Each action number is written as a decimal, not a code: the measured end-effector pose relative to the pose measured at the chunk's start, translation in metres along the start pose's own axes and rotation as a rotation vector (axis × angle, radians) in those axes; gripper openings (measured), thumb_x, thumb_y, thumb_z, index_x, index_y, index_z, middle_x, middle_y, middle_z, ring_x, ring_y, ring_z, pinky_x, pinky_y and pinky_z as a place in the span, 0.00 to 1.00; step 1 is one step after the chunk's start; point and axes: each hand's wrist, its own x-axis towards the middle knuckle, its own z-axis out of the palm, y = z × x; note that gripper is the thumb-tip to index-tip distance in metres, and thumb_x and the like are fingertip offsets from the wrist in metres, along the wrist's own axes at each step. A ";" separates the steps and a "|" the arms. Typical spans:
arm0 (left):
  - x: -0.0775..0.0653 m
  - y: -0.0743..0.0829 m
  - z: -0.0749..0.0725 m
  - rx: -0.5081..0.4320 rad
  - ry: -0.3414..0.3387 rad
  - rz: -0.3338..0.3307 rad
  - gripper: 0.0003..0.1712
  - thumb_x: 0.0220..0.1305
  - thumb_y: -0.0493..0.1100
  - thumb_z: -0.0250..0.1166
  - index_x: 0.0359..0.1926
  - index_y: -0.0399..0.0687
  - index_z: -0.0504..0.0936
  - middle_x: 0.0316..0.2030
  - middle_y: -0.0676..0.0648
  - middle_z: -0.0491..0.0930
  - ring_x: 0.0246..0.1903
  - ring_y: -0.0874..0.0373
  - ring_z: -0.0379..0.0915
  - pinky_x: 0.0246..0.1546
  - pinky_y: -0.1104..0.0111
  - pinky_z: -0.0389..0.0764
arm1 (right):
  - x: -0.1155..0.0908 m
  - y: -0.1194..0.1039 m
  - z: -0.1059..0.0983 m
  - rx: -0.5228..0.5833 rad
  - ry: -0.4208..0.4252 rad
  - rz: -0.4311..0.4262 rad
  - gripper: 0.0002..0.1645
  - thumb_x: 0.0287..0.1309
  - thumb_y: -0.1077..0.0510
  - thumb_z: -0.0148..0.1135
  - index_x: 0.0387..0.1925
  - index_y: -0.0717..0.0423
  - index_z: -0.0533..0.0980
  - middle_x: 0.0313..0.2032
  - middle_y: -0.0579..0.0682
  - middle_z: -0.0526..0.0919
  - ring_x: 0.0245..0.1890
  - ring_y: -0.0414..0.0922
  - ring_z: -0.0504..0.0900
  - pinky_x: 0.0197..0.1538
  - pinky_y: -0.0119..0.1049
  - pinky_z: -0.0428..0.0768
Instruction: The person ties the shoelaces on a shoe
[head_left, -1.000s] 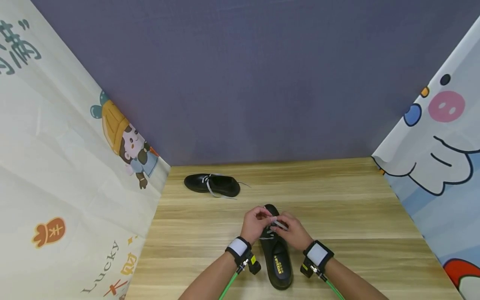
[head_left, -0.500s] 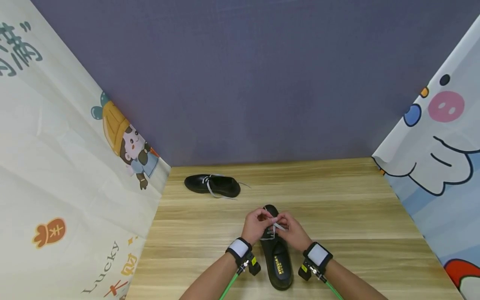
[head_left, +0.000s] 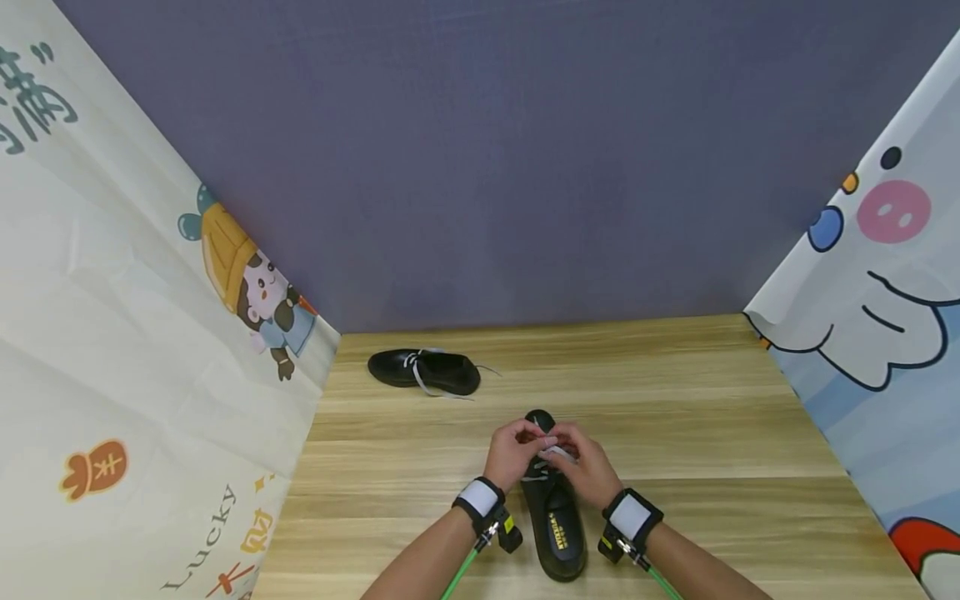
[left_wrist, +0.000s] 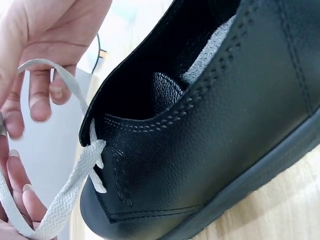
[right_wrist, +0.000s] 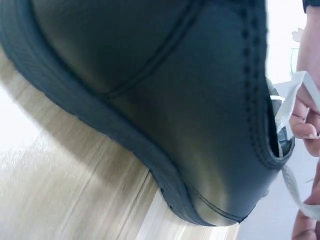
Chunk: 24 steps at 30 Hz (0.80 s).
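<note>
A black leather shoe (head_left: 556, 517) stands on the wooden surface in the head view, toe pointing away from the person. Over its lacing area, the left hand (head_left: 510, 454) and right hand (head_left: 590, 469) meet with fingertips close together, both pinching the pale flat shoelace (head_left: 558, 454). In the left wrist view, the shoelace (left_wrist: 62, 205) leaves the eyelet edge and curves in a loop to the fingers. From the right wrist view, the shoe's side (right_wrist: 200, 110) fills most of the picture, with shoelace (right_wrist: 295, 192) running to fingers at the right edge. The exact fingertip grip is partly hidden.
A second black shoe (head_left: 457, 372) with loose pale laces lies sideways at the back left of the wooden surface (head_left: 675, 400). A grey-purple backdrop (head_left: 525, 167) rises behind. Printed cloths (head_left: 150, 333) stand at both sides. Green cables (head_left: 459, 575) run from the wrist cameras.
Both hands stay over the shoe's lacing. The right wrist has shifted slightly left, and the lace between the fingers has changed shape. The second shoe has not moved.
</note>
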 end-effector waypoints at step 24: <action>-0.015 -0.037 -0.055 0.096 0.000 0.058 0.08 0.61 0.42 0.73 0.37 0.41 0.87 0.35 0.48 0.86 0.33 0.64 0.77 0.36 0.71 0.77 | -0.005 -0.011 -0.048 -0.030 0.256 0.152 0.03 0.66 0.73 0.57 0.36 0.72 0.77 0.31 0.64 0.82 0.31 0.40 0.81 0.33 0.35 0.81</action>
